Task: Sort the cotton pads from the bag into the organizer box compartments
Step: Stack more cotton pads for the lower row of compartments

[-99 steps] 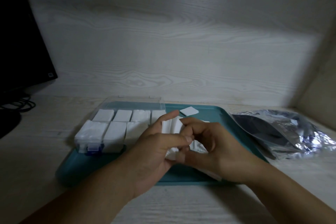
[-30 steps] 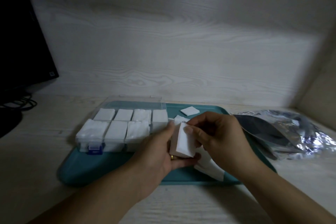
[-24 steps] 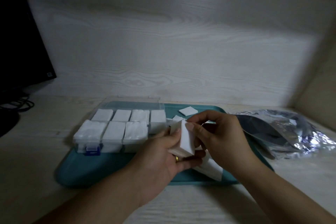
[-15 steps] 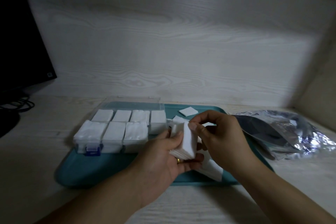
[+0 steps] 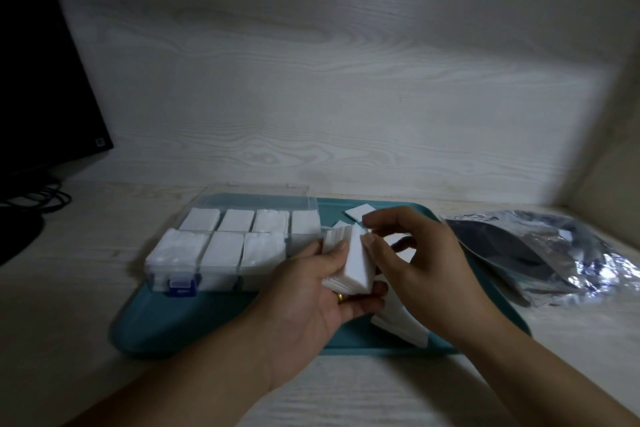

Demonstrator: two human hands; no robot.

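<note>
Nearest the camera, two forearms reach in over the pale wooden desk (image 5: 62, 305). The left hand (image 5: 311, 291) lies palm up with its thumb and fingers curled round a stack of cotton pads (image 5: 349, 262), which stands on edge in the palm. The right hand (image 5: 415, 267) meets the stack from the other side, thumb and forefinger pinching at its upper corner as if squaring it or peeling off a pad. A ring shows on one left finger.

The pads look very light, soft and easily bent, and a stack of them would probably fan apart or shed single sheets if held loosely. Gripping across the flat faces, with pressure on both sides, seems the safest hold; the edges and corners would likely just crumple.

Under the right wrist more loose pads (image 5: 398, 322) lie on the teal tray (image 5: 166, 333), partly covered by the hand, so their number cannot be told. Just beyond the hands sits the clear organizer box (image 5: 214, 253), lid open, its visible compartments already packed white. The near right compartment is hidden behind the left hand, so whether it is free is unclear. A single pad (image 5: 358, 211) lies on the tray's far side.

To the right, off the tray, the silvery bag (image 5: 554, 253) lies crumpled; its contents cannot be made out. At far left, a dark monitor (image 5: 41, 80) is cut off.
</note>
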